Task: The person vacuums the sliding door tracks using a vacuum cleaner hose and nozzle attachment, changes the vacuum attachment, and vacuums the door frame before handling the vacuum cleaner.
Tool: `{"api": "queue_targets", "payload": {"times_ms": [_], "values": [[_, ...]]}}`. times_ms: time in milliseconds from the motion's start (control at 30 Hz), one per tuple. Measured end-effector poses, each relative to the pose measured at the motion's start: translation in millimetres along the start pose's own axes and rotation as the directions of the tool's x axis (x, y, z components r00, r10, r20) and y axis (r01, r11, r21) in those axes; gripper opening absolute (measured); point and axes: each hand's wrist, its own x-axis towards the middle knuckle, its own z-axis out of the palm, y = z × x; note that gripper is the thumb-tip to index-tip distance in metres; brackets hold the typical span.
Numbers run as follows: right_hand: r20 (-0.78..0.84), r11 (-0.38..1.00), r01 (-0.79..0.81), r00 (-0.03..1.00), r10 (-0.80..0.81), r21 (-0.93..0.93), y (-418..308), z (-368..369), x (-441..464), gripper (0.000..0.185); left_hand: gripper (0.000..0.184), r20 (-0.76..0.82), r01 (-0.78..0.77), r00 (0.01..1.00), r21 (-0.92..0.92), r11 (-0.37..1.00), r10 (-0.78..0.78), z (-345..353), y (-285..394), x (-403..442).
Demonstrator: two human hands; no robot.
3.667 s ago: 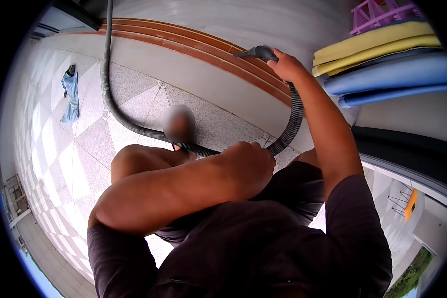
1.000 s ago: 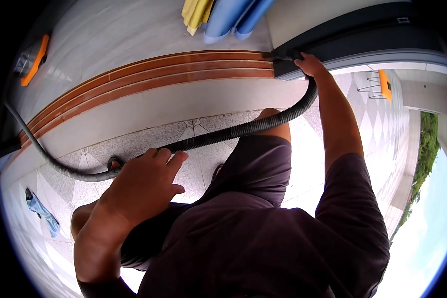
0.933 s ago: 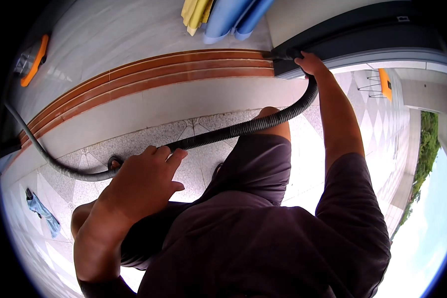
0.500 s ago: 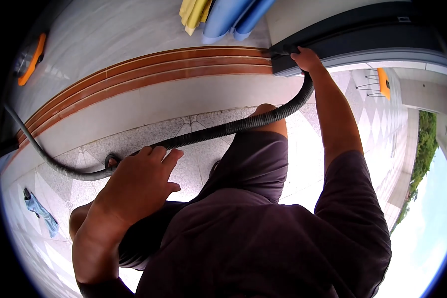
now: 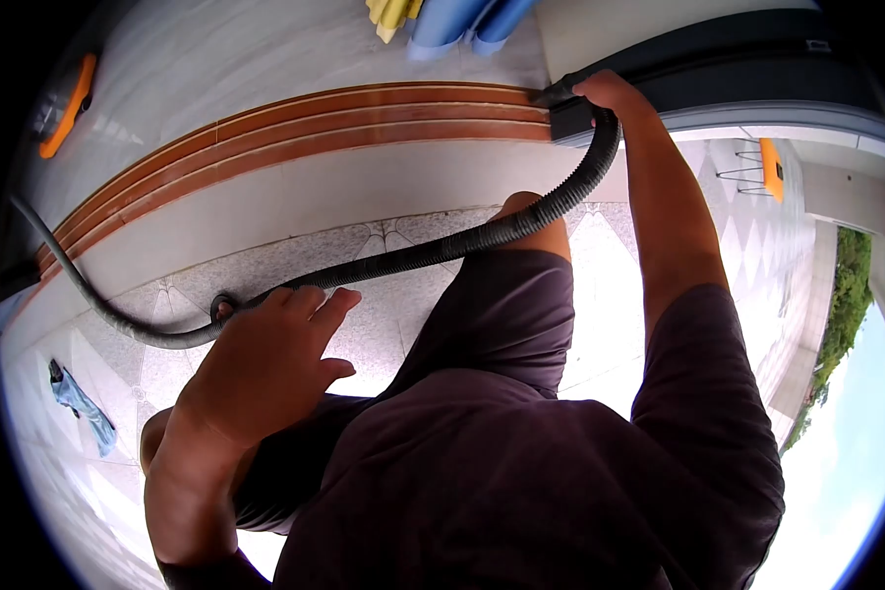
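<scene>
Clasping the nozzle [image 5: 560,90] near the step edge [image 5: 364,113], right grip [image 5: 608,93] reaches out; left grip [image 5: 265,359] spreads over floor [image 5: 379,329].

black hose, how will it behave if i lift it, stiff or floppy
The hose will likely flex without going limp: it bends in smooth curves with no visible kinks. Its ridges should give fair grip. Lifting it may tug the rest along, since it trails past the left hand.
</scene>
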Motion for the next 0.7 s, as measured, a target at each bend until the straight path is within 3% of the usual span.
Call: {"api": "queue_targets", "payload": {"times_ms": [67,133,433,600,700], "values": [[0.012,0.873,-0.126,0.991,0.136,0.472,-11,-2,-22,0.026,0.065,0.073,0.089,0.994,-0.047,0.995,-0.086,-1,-4,5],[0.039,0.755,-0.100,0.994,0.098,0.648,-15,2,-36,0.025,0.065,0.079,0.111,0.991,-0.051,0.993,-0.107,0,-9,9],[-0.106,0.760,0.083,0.994,-0.019,0.644,-33,31,-66,0.039,0.064,0.072,0.140,0.988,-0.014,0.990,-0.138,23,-14,21],[-0.128,0.777,0.158,0.987,-0.100,0.609,-76,34,-74,0.062,0.062,0.142,0.157,0.979,-0.045,0.987,-0.150,26,-9,22],[-0.120,0.814,0.204,0.979,-0.164,0.544,-115,29,-75,0.070,0.062,0.071,0.056,0.996,0.008,0.998,-0.057,30,-16,19]]}}
